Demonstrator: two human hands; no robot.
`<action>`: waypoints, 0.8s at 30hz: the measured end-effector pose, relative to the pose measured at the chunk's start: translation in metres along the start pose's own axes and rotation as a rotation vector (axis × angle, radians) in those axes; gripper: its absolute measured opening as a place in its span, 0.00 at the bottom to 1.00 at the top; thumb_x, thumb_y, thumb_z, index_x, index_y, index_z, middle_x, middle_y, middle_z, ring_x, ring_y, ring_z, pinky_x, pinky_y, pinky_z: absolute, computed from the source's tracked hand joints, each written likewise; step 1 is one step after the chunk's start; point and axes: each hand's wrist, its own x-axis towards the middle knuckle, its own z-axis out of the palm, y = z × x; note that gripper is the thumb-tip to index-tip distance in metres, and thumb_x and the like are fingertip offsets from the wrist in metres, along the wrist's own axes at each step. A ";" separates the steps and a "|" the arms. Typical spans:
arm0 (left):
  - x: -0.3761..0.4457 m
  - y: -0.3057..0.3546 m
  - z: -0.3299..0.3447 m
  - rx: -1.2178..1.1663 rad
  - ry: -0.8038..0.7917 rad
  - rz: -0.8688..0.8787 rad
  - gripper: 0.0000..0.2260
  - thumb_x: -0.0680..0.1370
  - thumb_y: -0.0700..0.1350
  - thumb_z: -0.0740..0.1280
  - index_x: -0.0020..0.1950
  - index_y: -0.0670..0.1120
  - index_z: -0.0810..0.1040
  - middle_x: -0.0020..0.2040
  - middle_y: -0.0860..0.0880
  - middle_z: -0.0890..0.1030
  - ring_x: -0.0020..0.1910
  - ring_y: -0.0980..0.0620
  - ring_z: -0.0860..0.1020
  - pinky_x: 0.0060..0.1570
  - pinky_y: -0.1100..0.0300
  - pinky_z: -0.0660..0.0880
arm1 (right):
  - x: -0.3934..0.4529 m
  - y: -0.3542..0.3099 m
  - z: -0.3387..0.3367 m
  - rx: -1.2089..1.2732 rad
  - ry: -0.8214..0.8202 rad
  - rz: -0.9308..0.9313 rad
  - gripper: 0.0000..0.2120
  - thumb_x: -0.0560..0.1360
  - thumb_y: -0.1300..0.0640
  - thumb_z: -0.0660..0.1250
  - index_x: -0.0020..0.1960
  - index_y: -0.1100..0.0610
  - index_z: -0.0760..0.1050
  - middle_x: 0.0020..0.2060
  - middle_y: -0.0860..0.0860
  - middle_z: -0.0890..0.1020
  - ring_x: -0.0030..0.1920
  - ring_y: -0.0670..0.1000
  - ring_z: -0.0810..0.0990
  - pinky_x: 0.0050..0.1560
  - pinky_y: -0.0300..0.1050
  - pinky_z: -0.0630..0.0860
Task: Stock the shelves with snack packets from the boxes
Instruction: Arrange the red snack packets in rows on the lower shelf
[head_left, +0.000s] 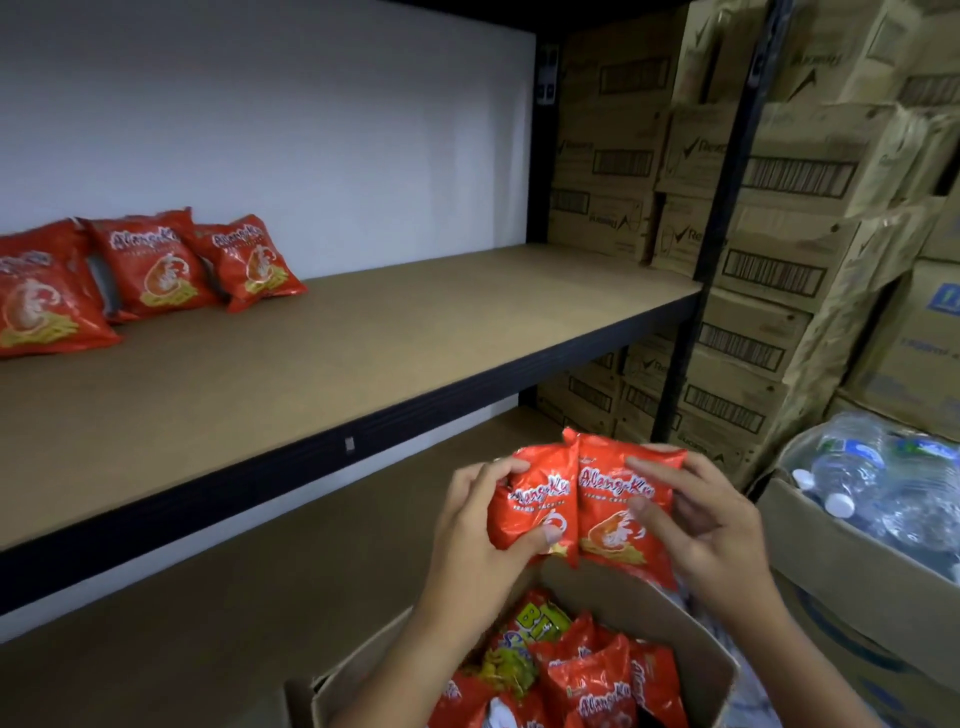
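Note:
Two red prawn-cracker packets are held side by side above an open cardboard box (675, 618). My left hand (472, 535) grips the left packet (524, 499), thumb on its front. My right hand (701, 525) grips the right packet (623, 499), thumb across its front and fingers over its top edge. The box below holds several more red packets (592, 680) and a yellow-green one (530, 639). On the brown shelf board (363, 332), three red packets (156, 265) stand leaning at the far left against the white back wall.
A lower shelf board (260, 587) lies beneath the black shelf beam (311, 467). A black upright post (722, 208) stands at the shelf's right end. Stacked brown cartons (810, 208) fill the right side. A carton of water bottles (883, 483) sits at the right.

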 end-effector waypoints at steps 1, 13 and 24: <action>0.004 0.014 -0.006 -0.015 0.016 0.030 0.25 0.71 0.55 0.77 0.64 0.66 0.71 0.64 0.65 0.67 0.64 0.60 0.73 0.56 0.58 0.80 | 0.009 -0.012 -0.002 0.026 0.006 -0.038 0.17 0.74 0.51 0.74 0.61 0.54 0.81 0.63 0.55 0.75 0.64 0.59 0.77 0.51 0.63 0.81; 0.042 0.101 -0.132 0.055 0.280 0.198 0.27 0.71 0.54 0.78 0.66 0.64 0.70 0.64 0.62 0.69 0.63 0.56 0.75 0.53 0.56 0.82 | 0.111 -0.125 0.075 0.314 -0.079 -0.229 0.15 0.75 0.64 0.68 0.61 0.57 0.80 0.66 0.47 0.76 0.65 0.51 0.77 0.53 0.44 0.81; 0.095 0.062 -0.255 0.231 0.498 0.060 0.28 0.67 0.47 0.82 0.59 0.63 0.72 0.63 0.55 0.75 0.59 0.54 0.78 0.55 0.52 0.81 | 0.192 -0.129 0.231 0.486 -0.265 -0.019 0.12 0.70 0.63 0.77 0.51 0.51 0.82 0.55 0.53 0.83 0.55 0.53 0.83 0.48 0.51 0.82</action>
